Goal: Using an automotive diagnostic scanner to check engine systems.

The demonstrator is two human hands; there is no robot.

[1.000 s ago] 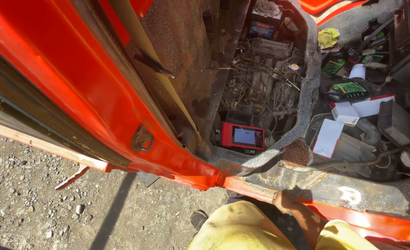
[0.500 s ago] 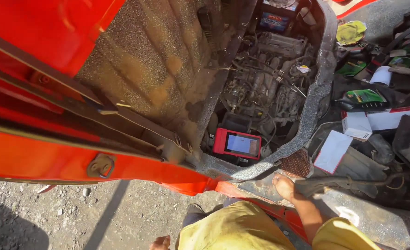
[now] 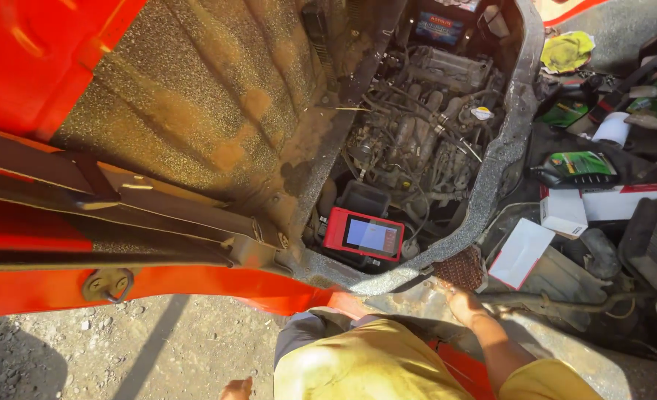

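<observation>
One right hand (image 3: 463, 302) pressed flat on vehicle floor edge (image 3: 417, 296) — arm straight; left hand (image 3: 237, 387) grip unclear

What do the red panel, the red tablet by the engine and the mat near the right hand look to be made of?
Red panel: painted sheet metal, glossy, by its sheen and bolted bracket. Tablet: probably a rubbery plastic casing, matte, around a glassy lit screen. Mat beside the right hand: likely rubber or woven mesh, brown with a gridded texture; too small to settle.

Outdoors, harsh sunlight; gravel ground (image 3: 121, 348), hard shadows; raised orange vehicle panel (image 3: 39, 59).
</observation>
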